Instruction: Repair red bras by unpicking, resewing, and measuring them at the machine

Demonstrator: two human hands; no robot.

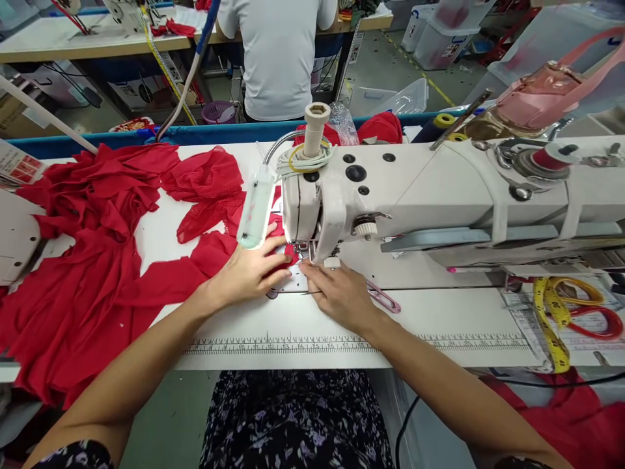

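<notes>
Dark floral clothing (pixel 293 423) sits nearest the camera, on the near side of the left grip (pixel 251 270) and the right grip (pixel 342 296). I log the left grip as flat and unclenched: palm down, fingers spread on red cloth (pixel 102 280) just left of the presser foot (pixel 301 249). I note the right grip with fingers drawn together on the near right side of the foot; I cannot tell whether they pinch anything.

Cloth position: its bulk heaps left of the left grip on the white counter (pixel 454 312). One band runs between heap and left grip, long axis roughly sideways; a small red end shows between the grips, at the foot. I judge this the key relation: cloth mostly left, left grip nearer.

Surroundings: sewing machine (pixel 420 189) beyond and right of the right grip; pink tool (pixel 385 299) just right of it; tape measure (pixel 551 326) well apart, farther right.
</notes>
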